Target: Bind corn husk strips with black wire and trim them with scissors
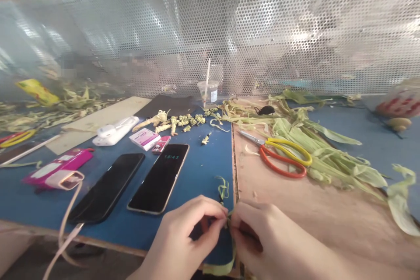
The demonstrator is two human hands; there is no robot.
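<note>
Both hands sit at the near edge of the worktop (197, 179), nearer than the phone with the lit clock (159, 179) and to its right. The left hand (179, 225) has thumb and forefinger pinched together on a husk strip (223, 189); the right hand (272, 227) meets it there, fingers curled in and fingertips closed on the same strip, knuckles almost touching the other hand's. The strip's long axis runs away from the person, its loose end pointing to the far side, roughly alongside the phone. It looks thin and pale green, looping and curling at that free end; the part between the fingertips is mostly hidden. A wider pale band (219, 268) lies below the hands, and I can't tell whether it belongs to the same strip.

Just left of the phone lies a second, dark phone (106, 188) with a cable (72, 201) plugged into its near end, and farther left a magenta packet (62, 166). Well right of the phone, scissors (269, 142) with one yellow and one orange handle point their blades away and leftward. Beyond the phone come a purple-and-white box (144, 139), then knotted husk pieces (173, 124), pale and lumpy. Loose husks (292, 131) sprawl far to its right. Farthest back, past a clear cup (209, 92) with a straw, rises a perforated screen (229, 30).
</note>
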